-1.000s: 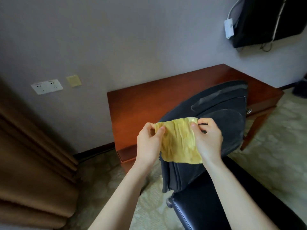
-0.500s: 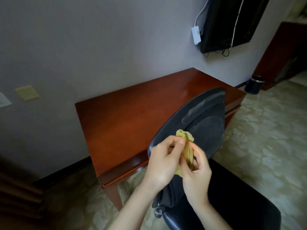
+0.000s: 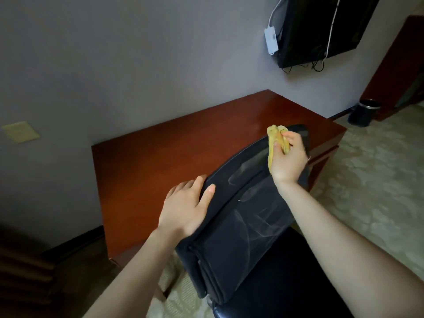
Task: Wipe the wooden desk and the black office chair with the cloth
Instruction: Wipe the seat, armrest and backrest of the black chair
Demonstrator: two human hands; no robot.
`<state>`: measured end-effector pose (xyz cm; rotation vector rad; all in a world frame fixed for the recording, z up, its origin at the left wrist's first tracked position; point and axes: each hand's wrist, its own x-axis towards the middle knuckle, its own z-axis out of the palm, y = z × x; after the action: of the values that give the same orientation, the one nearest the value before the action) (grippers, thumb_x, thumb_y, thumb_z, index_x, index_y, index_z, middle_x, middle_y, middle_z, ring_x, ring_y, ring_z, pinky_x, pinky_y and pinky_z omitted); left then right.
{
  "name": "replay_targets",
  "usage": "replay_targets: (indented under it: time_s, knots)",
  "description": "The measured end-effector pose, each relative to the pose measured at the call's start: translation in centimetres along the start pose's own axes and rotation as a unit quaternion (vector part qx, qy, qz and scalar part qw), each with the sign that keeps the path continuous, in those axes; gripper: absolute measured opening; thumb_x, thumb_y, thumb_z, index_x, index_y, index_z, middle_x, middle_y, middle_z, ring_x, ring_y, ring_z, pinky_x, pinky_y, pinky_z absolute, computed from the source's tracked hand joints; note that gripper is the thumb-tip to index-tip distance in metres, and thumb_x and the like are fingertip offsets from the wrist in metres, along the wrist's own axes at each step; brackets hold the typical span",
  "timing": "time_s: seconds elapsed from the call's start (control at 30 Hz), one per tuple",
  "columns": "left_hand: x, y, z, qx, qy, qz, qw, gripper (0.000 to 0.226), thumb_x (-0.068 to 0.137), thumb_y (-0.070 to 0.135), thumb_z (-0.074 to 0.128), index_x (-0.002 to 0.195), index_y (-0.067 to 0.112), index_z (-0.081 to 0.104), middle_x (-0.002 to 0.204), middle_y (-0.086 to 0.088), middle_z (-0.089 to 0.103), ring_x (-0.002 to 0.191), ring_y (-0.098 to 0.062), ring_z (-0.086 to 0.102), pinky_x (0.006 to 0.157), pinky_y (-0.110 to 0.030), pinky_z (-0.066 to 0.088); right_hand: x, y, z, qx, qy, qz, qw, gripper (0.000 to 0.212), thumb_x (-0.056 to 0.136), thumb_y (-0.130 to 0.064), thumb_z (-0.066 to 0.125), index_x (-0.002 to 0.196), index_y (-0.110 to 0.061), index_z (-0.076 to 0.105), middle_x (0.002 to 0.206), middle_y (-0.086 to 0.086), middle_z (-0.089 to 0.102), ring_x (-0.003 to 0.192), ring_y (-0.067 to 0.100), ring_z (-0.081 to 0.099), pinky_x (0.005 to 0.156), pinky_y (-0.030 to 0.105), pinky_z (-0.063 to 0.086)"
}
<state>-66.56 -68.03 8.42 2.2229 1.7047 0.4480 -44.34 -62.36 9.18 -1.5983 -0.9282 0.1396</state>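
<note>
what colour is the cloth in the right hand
Yellow: the crumpled yellow cloth gripped in the right hand, seen in the head view.

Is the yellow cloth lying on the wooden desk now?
No, the right hand grips the bunched yellow cloth above the top edge of the black chair back.

Glossy reddish wooden desk point(image 3: 174, 152) shining, chair back point(image 3: 241, 228) showing matt dusty black fabric, seat point(image 3: 286, 283) gleaming like smooth leather, crumpled yellow cloth point(image 3: 275, 140) looking soft
</note>
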Motion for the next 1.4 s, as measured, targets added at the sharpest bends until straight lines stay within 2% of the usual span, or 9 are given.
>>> replay_targets:
  time_s: [0.1,0.23,0.4,0.53,0.83,1.03,1.17,1.3,1.4]
  knots:
    - [0.6,0.0,-0.4,-0.037,-0.028,-0.001,0.999,0.080,0.080,0.069,-0.001,0.144,0.030,0.029,0.142,0.002,0.047,0.131,-0.019,0.039,0.104,-0.034,0.028,-0.7,0.1,2.7,-0.040,-0.005,-0.025,0.999,0.021,0.090,-0.017,0.061,0.112,-0.016,0.061,0.111,0.002,0.066,0.103,0.022,0.060,0.077,0.019,0.036]
    - [1.0,-0.4,-0.5,-0.080,-0.053,0.011,0.995,0.082,0.079,0.073,-0.003,0.144,0.033,0.026,0.142,0.003,0.046,0.130,-0.019,0.040,0.101,-0.032,0.029,-2.3,0.8,3.5,-0.019,0.005,-0.071,0.997,0.018,0.088,-0.015,0.062,0.105,-0.013,0.065,0.103,0.001,0.067,0.098,0.020,0.059,0.072,0.015,0.032]
    - [1.1,-0.6,-0.4,-0.068,-0.047,0.033,0.996,0.081,0.078,0.074,-0.006,0.142,0.035,0.027,0.135,0.007,0.051,0.124,-0.014,0.042,0.104,-0.030,0.027,-4.8,1.7,3.1,0.017,-0.006,-0.118,0.993,0.015,0.084,-0.003,0.066,0.099,-0.006,0.067,0.095,0.000,0.066,0.091,0.019,0.059,0.076,0.020,0.044]
    - [1.3,-0.6,-0.4,-0.050,-0.039,0.044,0.997,0.083,0.077,0.073,-0.007,0.143,0.034,0.025,0.134,0.008,0.051,0.124,-0.013,0.043,0.107,-0.031,0.026,-7.8,2.2,2.7,0.038,-0.022,-0.129,0.991,0.016,0.086,-0.016,0.061,0.096,-0.006,0.067,0.092,-0.005,0.062,0.086,0.014,0.058,0.075,0.013,0.044]
    - [1.3,-0.6,0.1,-0.015,-0.027,0.050,0.998,0.080,0.080,0.074,0.000,0.144,0.034,0.024,0.136,0.006,0.052,0.125,-0.018,0.046,0.107,-0.034,0.030,-7.5,2.4,2.5,0.014,-0.019,-0.120,0.992,0.023,0.085,-0.005,0.065,0.108,-0.007,0.065,0.131,0.010,0.049,0.116,0.017,0.044,0.098,0.008,0.031]
    - [1.3,-0.7,-0.1,-0.041,-0.036,0.049,0.997,0.078,0.083,0.073,0.000,0.147,0.033,0.023,0.138,0.005,0.051,0.126,-0.017,0.045,0.106,-0.035,0.034,-3.6,3.0,2.8,-0.007,-0.006,-0.168,0.986,0.020,0.084,0.005,0.064,0.103,0.000,0.067,0.115,0.015,0.061,0.108,0.023,0.055,0.095,0.013,0.038]
    - [1.2,-0.5,-0.4,-0.049,-0.029,0.041,0.998,0.081,0.082,0.077,-0.001,0.146,0.035,0.026,0.130,0.008,0.055,0.119,-0.014,0.048,0.102,-0.035,0.038,2.0,4.2,2.8,-0.006,0.042,-0.072,0.996,0.016,0.090,-0.004,0.059,0.105,0.000,0.064,0.112,0.013,0.062,0.106,0.026,0.056,0.086,0.013,0.038]
    - [1.6,0.1,-0.4,-0.049,-0.006,0.033,0.998,0.077,0.079,0.082,0.006,0.137,0.041,0.035,0.084,0.024,0.046,0.086,-0.008,0.047,0.081,-0.030,0.041,8.5,6.4,2.5,-0.008,0.115,0.068,0.991,0.019,0.092,-0.006,0.056,0.111,-0.004,0.060,0.113,0.010,0.061,0.105,0.022,0.057,0.075,0.008,0.038]
    - [2.3,0.5,-0.1,-0.025,0.011,0.023,0.999,0.084,0.072,0.083,0.002,0.137,0.042,0.037,0.095,0.020,0.053,0.097,-0.012,0.052,0.087,-0.033,0.041,11.3,7.1,2.6,0.001,0.158,0.159,0.975,0.019,0.093,-0.010,0.056,0.112,-0.009,0.059,0.117,0.007,0.061,0.106,0.021,0.059,0.076,0.015,0.043]
